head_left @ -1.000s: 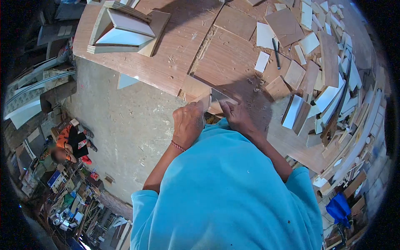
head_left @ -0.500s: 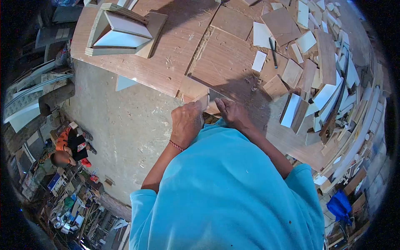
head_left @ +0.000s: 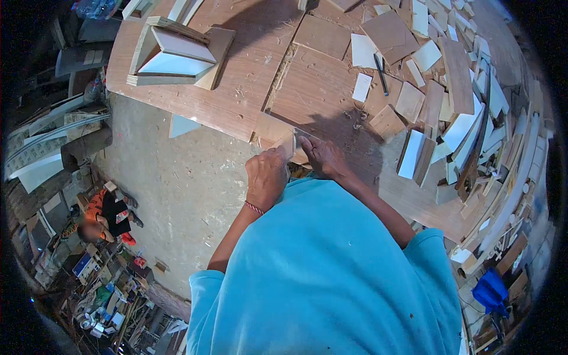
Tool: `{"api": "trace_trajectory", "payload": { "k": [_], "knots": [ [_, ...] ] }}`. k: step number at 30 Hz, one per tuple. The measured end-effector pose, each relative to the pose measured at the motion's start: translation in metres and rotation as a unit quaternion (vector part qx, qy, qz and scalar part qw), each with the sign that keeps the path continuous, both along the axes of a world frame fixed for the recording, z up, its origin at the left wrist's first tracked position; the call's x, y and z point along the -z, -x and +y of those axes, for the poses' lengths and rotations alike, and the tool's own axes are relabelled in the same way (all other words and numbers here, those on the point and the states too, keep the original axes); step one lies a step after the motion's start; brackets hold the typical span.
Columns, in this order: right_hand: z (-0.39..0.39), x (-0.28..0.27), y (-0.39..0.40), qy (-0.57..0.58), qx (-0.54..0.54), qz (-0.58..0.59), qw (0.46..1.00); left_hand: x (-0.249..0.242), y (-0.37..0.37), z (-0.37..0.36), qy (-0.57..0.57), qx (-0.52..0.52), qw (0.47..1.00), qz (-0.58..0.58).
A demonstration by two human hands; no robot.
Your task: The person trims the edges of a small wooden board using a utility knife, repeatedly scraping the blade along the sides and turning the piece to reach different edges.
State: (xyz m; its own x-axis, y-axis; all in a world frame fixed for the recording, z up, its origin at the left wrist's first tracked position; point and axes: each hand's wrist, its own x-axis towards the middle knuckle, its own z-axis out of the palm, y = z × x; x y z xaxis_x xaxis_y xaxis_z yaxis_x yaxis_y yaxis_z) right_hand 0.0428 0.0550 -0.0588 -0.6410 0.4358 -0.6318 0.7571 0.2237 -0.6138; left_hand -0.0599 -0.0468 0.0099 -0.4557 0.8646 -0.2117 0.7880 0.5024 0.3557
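Observation:
My left hand [head_left: 266, 176] is closed around the near end of a small light-brown wooden piece [head_left: 287, 144] at the front edge of the wooden tabletop [head_left: 195, 105]. My right hand [head_left: 324, 157] is closed against the other side of this piece, thumb forward. Something thin and dark shows by the right fingertips, too small to make out. Just beyond lies a flat wooden block [head_left: 269, 127]. My body and fingers hide the lower part of the held piece.
An angled wooden assembly with white panels [head_left: 177, 56] stands at the far left. Offcuts [head_left: 409, 102], a black pen [head_left: 380, 74] and a white rectangle [head_left: 362, 87] lie to the right. A seated person [head_left: 106, 216] is at left, beside piled clutter [head_left: 106, 296].
The right hand has moved slightly left, closer to the left hand, and less of the dark thing shows. The whole view has shifted a little.

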Motion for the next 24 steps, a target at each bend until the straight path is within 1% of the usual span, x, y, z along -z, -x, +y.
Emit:
{"api": "trace_trajectory", "payload": {
  "k": [4, 6, 10, 12, 13, 15, 19, 22, 24],
  "knots": [
    [-0.002, 0.001, -0.013, 0.028, 0.004, 0.039, 0.999, 0.000, 0.000, -0.001, -0.001, -0.006, 1.000, 0.016],
    [-0.002, -0.005, -0.018, 0.007, 0.002, 0.049, 0.999, -0.001, 0.002, 0.000, -0.014, 0.002, 1.000, 0.014],
    [-0.001, -0.008, -0.013, 0.002, 0.002, 0.025, 1.000, -0.002, 0.005, 0.000, -0.018, 0.008, 1.000, 0.021],
    [0.004, -0.013, -0.006, 0.034, 0.004, 0.007, 0.999, -0.004, 0.005, 0.002, 0.008, 0.006, 1.000, 0.001],
    [0.002, -0.006, -0.005, 0.034, 0.003, 0.007, 0.999, -0.003, 0.005, 0.001, 0.008, 0.005, 1.000, 0.001],
    [-0.003, 0.012, 0.000, 0.005, 0.014, -0.023, 1.000, 0.000, 0.004, -0.001, -0.031, 0.005, 0.999, -0.004],
    [-0.002, 0.020, 0.004, 0.022, 0.012, -0.022, 0.999, -0.002, 0.003, 0.000, -0.008, 0.001, 1.000, 0.000],
    [-0.001, 0.020, 0.007, -0.010, -0.002, -0.029, 1.000, 0.000, 0.003, -0.002, -0.031, 0.006, 0.999, 0.007],
    [-0.003, 0.014, 0.004, -0.023, 0.019, -0.004, 1.000, 0.001, 0.001, -0.003, -0.001, -0.005, 1.000, -0.006]
  ]
}}
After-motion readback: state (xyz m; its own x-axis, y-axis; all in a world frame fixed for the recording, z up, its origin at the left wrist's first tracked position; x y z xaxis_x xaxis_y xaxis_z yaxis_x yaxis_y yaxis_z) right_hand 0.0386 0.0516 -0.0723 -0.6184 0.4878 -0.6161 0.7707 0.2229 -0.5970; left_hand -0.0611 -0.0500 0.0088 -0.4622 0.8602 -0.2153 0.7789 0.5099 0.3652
